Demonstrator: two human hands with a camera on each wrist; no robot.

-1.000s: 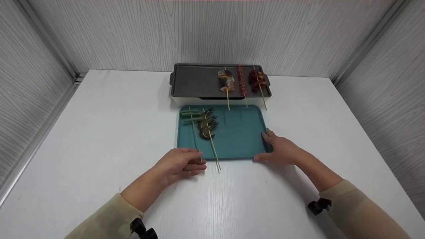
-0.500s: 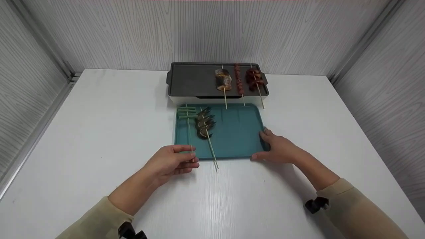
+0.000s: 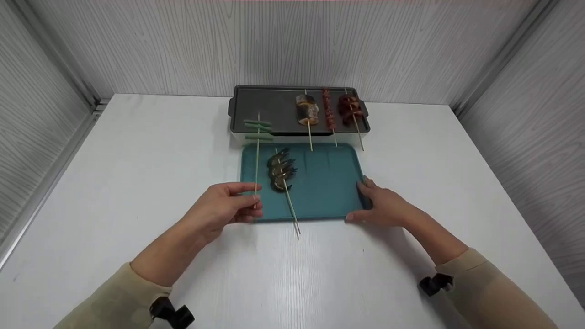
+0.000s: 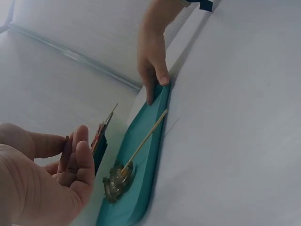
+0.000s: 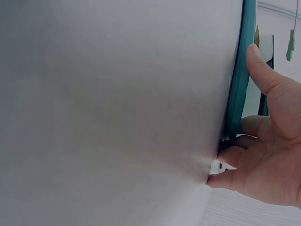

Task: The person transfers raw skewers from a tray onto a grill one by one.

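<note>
My left hand (image 3: 224,208) pinches the lower end of a skewer of green vegetable pieces (image 3: 257,160) between thumb and fingers. The skewer is lifted over the left side of a teal tray (image 3: 324,192), its green pieces appearing in front of the griddle's front edge. A shrimp skewer (image 3: 279,172) lies on the tray's left half, with its stick reaching past the front rim. My right hand (image 3: 386,205) holds the tray's front right corner, thumb at the front edge and fingers along the right side. In the right wrist view the green pieces (image 5: 290,45) hang at the upper right.
Behind the tray stands a black griddle (image 3: 265,103) on a white base. Three skewers lie on its right half: browned chunks (image 3: 307,110), thin red pieces (image 3: 328,109) and dark red pieces (image 3: 349,108). Pale panels (image 3: 183,50) enclose the white table (image 3: 100,183).
My left hand has raised the green vegetable skewer off the tray and moved it left and forward toward the griddle. My right hand stays at the tray's corner.
</note>
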